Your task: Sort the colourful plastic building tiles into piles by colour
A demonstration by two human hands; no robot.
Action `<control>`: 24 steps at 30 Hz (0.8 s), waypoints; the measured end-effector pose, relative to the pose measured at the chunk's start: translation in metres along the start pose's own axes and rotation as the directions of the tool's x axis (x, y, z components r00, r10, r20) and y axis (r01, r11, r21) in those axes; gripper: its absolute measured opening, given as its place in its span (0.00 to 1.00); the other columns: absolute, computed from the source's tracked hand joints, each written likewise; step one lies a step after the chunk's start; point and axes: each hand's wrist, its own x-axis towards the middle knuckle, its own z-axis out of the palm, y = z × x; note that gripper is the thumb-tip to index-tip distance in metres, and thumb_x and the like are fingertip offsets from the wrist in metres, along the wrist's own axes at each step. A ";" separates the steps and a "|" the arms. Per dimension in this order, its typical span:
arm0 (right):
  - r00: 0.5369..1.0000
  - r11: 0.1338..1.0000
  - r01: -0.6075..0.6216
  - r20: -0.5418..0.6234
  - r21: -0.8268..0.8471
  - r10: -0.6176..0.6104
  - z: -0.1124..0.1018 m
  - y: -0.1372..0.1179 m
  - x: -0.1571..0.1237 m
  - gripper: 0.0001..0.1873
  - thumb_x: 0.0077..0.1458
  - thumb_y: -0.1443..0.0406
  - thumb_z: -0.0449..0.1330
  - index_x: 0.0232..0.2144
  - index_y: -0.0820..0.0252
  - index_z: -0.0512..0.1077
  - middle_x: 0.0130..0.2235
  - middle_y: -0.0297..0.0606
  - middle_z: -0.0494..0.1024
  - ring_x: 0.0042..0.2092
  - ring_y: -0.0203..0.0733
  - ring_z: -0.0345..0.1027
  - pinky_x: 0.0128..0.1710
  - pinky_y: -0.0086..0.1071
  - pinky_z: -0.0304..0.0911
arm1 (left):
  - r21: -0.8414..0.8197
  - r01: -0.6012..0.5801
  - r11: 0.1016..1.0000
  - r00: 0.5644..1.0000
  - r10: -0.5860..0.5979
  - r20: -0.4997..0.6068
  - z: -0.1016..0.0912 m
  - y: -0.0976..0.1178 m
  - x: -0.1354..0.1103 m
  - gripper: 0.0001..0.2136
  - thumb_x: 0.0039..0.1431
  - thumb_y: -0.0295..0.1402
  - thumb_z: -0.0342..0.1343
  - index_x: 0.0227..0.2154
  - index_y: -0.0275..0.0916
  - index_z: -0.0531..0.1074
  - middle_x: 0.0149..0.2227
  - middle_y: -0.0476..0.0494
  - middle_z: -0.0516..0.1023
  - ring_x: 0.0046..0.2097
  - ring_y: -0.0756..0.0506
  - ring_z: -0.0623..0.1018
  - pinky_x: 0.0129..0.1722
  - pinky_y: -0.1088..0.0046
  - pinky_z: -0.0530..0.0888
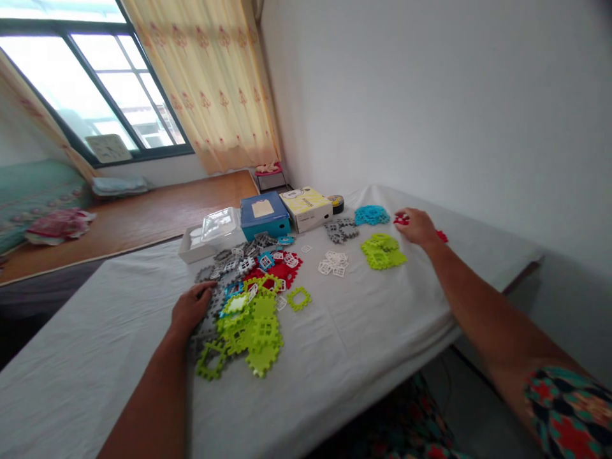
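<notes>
The pale wall (406, 95) takes up most of my right side, and below it spreads the table under its white cloth (119, 306). Beyond stand the window (95, 70) and a yellow patterned curtain (205, 89). The biggest thing within my reach is the mixed heap (253, 325) of toothed plastic pieces, green at the near end, grey along its left, red and blue farther back. Behind it sit a blue box (265, 231), a yellow-and-white box (308, 209) beside that, and a white box (196, 252) with clear plastic on it. My left hand (192, 309) rests at the heap's left edge, fingers over the grey pieces; I can't tell whether they grip any. My right hand (417, 226) is out at the far right, thumb and fingers pinching a red piece (400, 219) just beside the blue pile (371, 215). The green pile (380, 252) lies nearer me, the grey pile (341, 231) to its left, then the small white frames (333, 262). Smallest of all, a bit of red (442, 236) peeks out behind my right wrist.
</notes>
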 end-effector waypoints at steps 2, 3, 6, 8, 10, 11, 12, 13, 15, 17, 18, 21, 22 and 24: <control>0.995 0.989 -0.094 0.015 -0.118 0.096 -0.012 0.037 -0.002 0.18 0.49 0.61 0.61 0.42 0.65 0.75 0.38 0.48 0.78 0.35 0.45 0.69 0.37 0.38 0.65 | -0.009 0.005 1.000 1.000 -0.005 -0.001 0.000 0.001 0.000 0.19 0.57 0.39 0.47 0.46 0.44 0.77 0.46 0.46 0.80 0.45 0.41 0.78 0.43 0.69 0.74; 0.990 0.973 -0.128 0.029 -0.193 0.136 -0.014 0.051 -0.003 0.18 0.50 0.60 0.61 0.42 0.66 0.75 0.38 0.49 0.78 0.35 0.46 0.69 0.37 0.38 0.64 | -0.017 0.005 1.000 1.000 -0.005 -0.005 0.001 0.002 -0.001 0.18 0.57 0.39 0.47 0.45 0.44 0.77 0.46 0.47 0.80 0.45 0.41 0.78 0.43 0.69 0.74; 0.993 0.944 -0.098 0.028 -0.316 0.113 -0.008 0.066 -0.002 0.19 0.54 0.57 0.58 0.40 0.68 0.75 0.42 0.55 0.77 0.43 0.51 0.69 0.42 0.41 0.63 | -0.047 0.004 0.999 1.000 -0.005 -0.023 0.002 0.003 -0.002 0.17 0.57 0.38 0.48 0.44 0.45 0.78 0.47 0.47 0.80 0.48 0.41 0.77 0.46 0.68 0.73; 0.998 0.966 0.044 0.052 -0.254 -0.032 0.003 0.046 -0.002 0.17 0.57 0.59 0.54 0.40 0.67 0.75 0.45 0.55 0.76 0.48 0.52 0.68 0.48 0.44 0.61 | -0.082 0.013 0.997 0.999 -0.016 -0.039 0.003 0.003 -0.003 0.18 0.57 0.38 0.48 0.45 0.45 0.78 0.48 0.47 0.80 0.49 0.41 0.77 0.47 0.68 0.72; 0.966 0.969 0.231 0.136 -0.089 -0.218 0.017 0.004 -0.010 0.15 0.58 0.62 0.53 0.41 0.64 0.75 0.46 0.50 0.77 0.49 0.49 0.69 0.52 0.43 0.59 | -0.148 0.029 0.989 0.998 -0.038 -0.056 0.004 0.004 -0.004 0.18 0.58 0.41 0.47 0.46 0.44 0.77 0.47 0.46 0.80 0.49 0.41 0.77 0.48 0.67 0.72; 0.931 0.950 0.311 0.194 0.017 -0.308 0.024 -0.023 -0.018 0.14 0.58 0.63 0.54 0.41 0.62 0.75 0.46 0.47 0.78 0.49 0.48 0.69 0.52 0.43 0.60 | -0.194 0.034 0.980 0.997 -0.047 -0.064 0.003 0.004 -0.005 0.19 0.59 0.42 0.46 0.45 0.44 0.78 0.46 0.47 0.80 0.49 0.40 0.77 0.48 0.67 0.71; 0.893 0.924 0.363 0.236 0.122 -0.383 0.030 -0.051 -0.029 0.14 0.58 0.62 0.54 0.42 0.60 0.75 0.46 0.45 0.78 0.48 0.47 0.70 0.51 0.41 0.61 | -0.249 0.034 0.968 0.996 -0.053 -0.073 0.003 0.004 -0.005 0.20 0.59 0.43 0.45 0.44 0.43 0.78 0.46 0.47 0.80 0.49 0.41 0.77 0.48 0.67 0.71; 0.850 0.887 0.403 0.267 0.225 -0.454 0.036 -0.079 -0.042 0.14 0.58 0.61 0.54 0.43 0.59 0.74 0.45 0.44 0.78 0.47 0.46 0.71 0.50 0.40 0.63 | -0.320 0.036 0.947 0.994 -0.066 -0.083 0.003 0.004 -0.006 0.20 0.59 0.44 0.45 0.43 0.42 0.79 0.45 0.47 0.81 0.49 0.41 0.77 0.49 0.67 0.71; 0.735 0.792 0.469 0.323 0.391 -0.596 0.046 -0.131 -0.070 0.14 0.58 0.60 0.56 0.45 0.57 0.74 0.47 0.43 0.77 0.48 0.45 0.70 0.50 0.40 0.64 | -0.465 0.042 0.885 0.990 -0.101 -0.103 0.002 0.003 -0.007 0.23 0.60 0.46 0.43 0.41 0.39 0.79 0.44 0.44 0.81 0.49 0.41 0.77 0.50 0.66 0.71; 0.618 0.717 0.499 0.379 0.487 -0.688 0.055 -0.170 -0.094 0.17 0.56 0.59 0.59 0.47 0.57 0.73 0.49 0.45 0.76 0.49 0.46 0.69 0.50 0.40 0.64 | -0.581 0.043 0.813 0.983 -0.139 -0.121 0.001 0.002 -0.008 0.26 0.61 0.48 0.40 0.42 0.35 0.78 0.45 0.40 0.81 0.49 0.42 0.77 0.50 0.66 0.71; 0.575 0.695 0.502 0.402 0.514 -0.713 0.059 -0.185 -0.102 0.20 0.53 0.58 0.62 0.48 0.58 0.73 0.50 0.47 0.75 0.50 0.47 0.69 0.51 0.41 0.64 | -0.623 0.042 0.781 0.979 -0.157 -0.130 0.002 0.001 -0.009 0.27 0.61 0.49 0.39 0.43 0.34 0.77 0.45 0.38 0.80 0.49 0.42 0.77 0.50 0.66 0.71; 0.540 0.689 0.475 0.438 0.547 -0.719 0.073 -0.209 -0.111 0.25 0.48 0.61 0.67 0.49 0.61 0.72 0.51 0.50 0.74 0.52 0.49 0.67 0.54 0.42 0.62 | -0.653 0.044 0.756 0.974 -0.177 -0.140 0.003 -0.002 -0.008 0.29 0.61 0.49 0.38 0.45 0.33 0.76 0.46 0.37 0.80 0.49 0.43 0.77 0.50 0.67 0.72; 0.555 0.698 0.450 0.438 0.557 -0.708 0.078 -0.212 -0.110 0.25 0.48 0.64 0.66 0.49 0.61 0.72 0.50 0.49 0.74 0.51 0.48 0.68 0.53 0.42 0.62 | -0.636 0.047 0.770 0.975 -0.173 -0.138 0.004 -0.003 -0.008 0.28 0.61 0.49 0.38 0.44 0.33 0.77 0.46 0.37 0.80 0.48 0.43 0.78 0.50 0.67 0.72; 0.597 0.706 0.388 0.422 0.593 -0.682 0.088 -0.214 -0.109 0.23 0.49 0.68 0.64 0.50 0.61 0.71 0.51 0.48 0.74 0.48 0.45 0.70 0.50 0.39 0.65 | -0.582 0.048 0.812 0.981 -0.148 -0.125 0.006 -0.005 -0.007 0.27 0.60 0.49 0.40 0.42 0.36 0.78 0.44 0.40 0.81 0.48 0.42 0.77 0.51 0.67 0.71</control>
